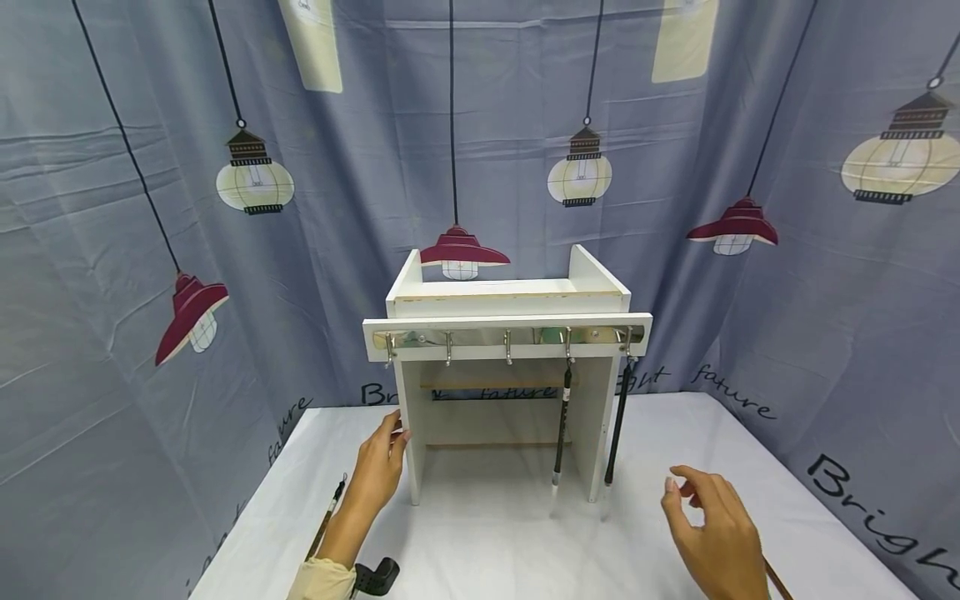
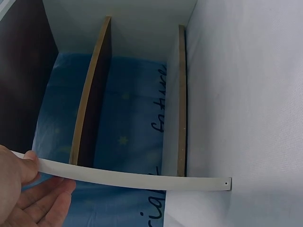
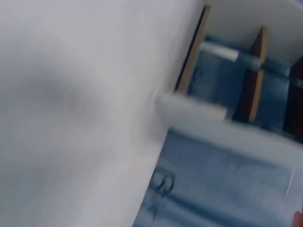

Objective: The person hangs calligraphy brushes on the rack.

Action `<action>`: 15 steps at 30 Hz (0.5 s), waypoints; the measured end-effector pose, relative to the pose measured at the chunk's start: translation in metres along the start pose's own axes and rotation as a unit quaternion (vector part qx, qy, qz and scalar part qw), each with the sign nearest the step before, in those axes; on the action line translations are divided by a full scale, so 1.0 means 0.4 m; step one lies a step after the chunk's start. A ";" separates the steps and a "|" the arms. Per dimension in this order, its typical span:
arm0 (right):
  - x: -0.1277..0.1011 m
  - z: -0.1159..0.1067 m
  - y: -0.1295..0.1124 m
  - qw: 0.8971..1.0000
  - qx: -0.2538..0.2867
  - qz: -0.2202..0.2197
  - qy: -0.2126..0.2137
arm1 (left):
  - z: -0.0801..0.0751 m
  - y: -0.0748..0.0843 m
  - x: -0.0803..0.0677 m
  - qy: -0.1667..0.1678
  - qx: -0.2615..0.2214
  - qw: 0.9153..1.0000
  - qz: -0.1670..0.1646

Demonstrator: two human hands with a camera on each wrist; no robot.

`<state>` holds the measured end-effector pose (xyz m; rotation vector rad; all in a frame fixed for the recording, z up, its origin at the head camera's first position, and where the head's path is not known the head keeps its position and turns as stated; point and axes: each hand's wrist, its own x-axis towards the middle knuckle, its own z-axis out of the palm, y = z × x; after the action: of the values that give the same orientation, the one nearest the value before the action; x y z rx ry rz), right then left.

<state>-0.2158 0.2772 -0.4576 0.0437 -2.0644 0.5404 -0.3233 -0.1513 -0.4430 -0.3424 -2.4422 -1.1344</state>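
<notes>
Head view: left hand (image 1: pixel 378 473) is pinching the white hook rack's (image 1: pixel 507 333) left side panel, steadying it on the bench (image 1: pixel 487 542). Right hand (image 1: pixel 716 533), fingers loosely curled, is hovering right of the rack near two hanging calligraphy brushes (image 1: pixel 559 437); advisably bracing firmly before hanging more.

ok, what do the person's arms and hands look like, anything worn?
Both hands are bare: no gloves, and no rings visible. The left hand comes out of a pale beige sleeve cuffed at the forearm, with a black mount beside it, apparently the wrist camera's. The right hand shows no sleeve in the head view. No cables or markings are visible.
</notes>
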 end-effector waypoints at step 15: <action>-0.035 -0.049 0.241 0.978 -0.120 0.092 -0.143 | -0.008 -0.004 -0.006 0.002 0.000 1.000 0.000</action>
<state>-0.2161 0.3693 -0.4950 -0.2258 -2.4182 0.4100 -0.3209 -0.1547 -0.4435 -0.3413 -2.4389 -1.1340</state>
